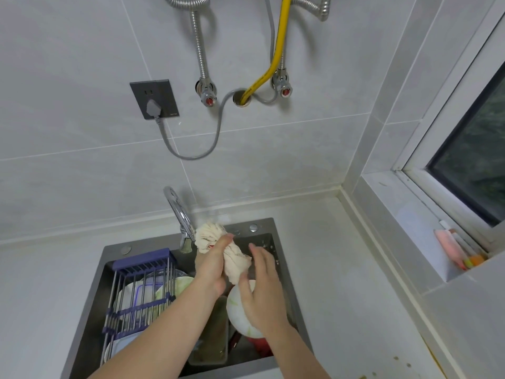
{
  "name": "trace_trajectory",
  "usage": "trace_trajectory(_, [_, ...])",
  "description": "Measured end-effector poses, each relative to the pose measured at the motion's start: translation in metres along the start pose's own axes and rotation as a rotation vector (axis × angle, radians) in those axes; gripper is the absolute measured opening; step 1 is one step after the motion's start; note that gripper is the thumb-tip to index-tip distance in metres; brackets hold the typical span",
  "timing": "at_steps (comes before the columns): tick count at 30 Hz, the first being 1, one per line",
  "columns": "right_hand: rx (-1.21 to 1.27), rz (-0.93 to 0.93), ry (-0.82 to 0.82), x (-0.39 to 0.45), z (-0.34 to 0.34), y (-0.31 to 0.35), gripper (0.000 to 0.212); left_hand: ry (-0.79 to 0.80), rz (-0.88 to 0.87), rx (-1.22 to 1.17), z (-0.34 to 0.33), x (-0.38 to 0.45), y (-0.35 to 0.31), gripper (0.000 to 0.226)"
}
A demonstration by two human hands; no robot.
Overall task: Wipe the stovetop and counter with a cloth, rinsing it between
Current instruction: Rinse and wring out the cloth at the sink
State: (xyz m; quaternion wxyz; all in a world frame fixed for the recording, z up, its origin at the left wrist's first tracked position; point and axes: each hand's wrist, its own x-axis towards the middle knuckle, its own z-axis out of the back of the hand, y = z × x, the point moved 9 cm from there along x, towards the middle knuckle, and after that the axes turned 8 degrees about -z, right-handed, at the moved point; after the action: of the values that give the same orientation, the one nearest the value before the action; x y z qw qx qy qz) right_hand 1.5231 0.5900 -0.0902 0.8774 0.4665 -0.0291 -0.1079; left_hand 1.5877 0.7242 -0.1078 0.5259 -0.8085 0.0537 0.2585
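Left hand (214,265) is curled around the middle of a bunched, cream-coloured cloth (218,247), gripping it over the dark sink (269,228), just beside the spout of the chrome faucet (181,217). Right hand (263,285) sits at about three o'clock from the cloth with its fingers straight and slightly spread; its thumb side touches the cloth's lower tail, and it curls around nothing. Directly below that hand, a white bowl (240,315) with a green pattern lies in the sink. At nine o'clock from the hands, a blue-and-steel dish rack (142,291) spans the sink's left half, with plates standing in it. Pale tabletop (341,283) surrounds the sink, and at five o'clock, near the frame's corner, it shows small brown spots. A plugged-in grey wall socket (154,99) sits at eleven o'clock above the faucet.
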Motion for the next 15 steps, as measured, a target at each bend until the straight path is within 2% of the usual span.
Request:
trace_trajectory(2, [-0.206,0.116,0.036,-0.012,-0.018,0.006,0.079,-0.066,0.012,0.000,-0.001,-0.003,0.004,0.043])
trace_trajectory(3, [-0.235,0.116,0.024,-0.014,-0.021,0.005,0.081,-0.081,0.026,-0.006,-0.002,-0.005,0.008,0.041])
trace_trajectory(5, [-0.175,0.089,-0.045,-0.007,-0.012,0.004,0.070,-0.105,0.039,-0.014,-0.003,-0.009,0.016,0.046])
trace_trajectory(7, [-0.150,0.075,-0.035,0.005,-0.004,0.004,0.056,-0.128,0.026,-0.007,0.002,-0.009,0.018,0.061])
trace_trajectory(10, [-0.189,0.087,0.005,0.012,-0.003,0.006,0.054,-0.116,0.003,0.014,0.007,-0.004,0.020,0.072])
trace_trajectory(12, [-0.231,0.151,-0.029,0.008,-0.009,0.012,0.064,-0.116,0.001,0.015,0.007,-0.006,0.016,0.063])
trace_trajectory(15, [-0.332,0.156,0.000,0.003,-0.027,0.015,0.095,-0.118,-0.007,0.043,0.004,-0.010,0.011,0.049])
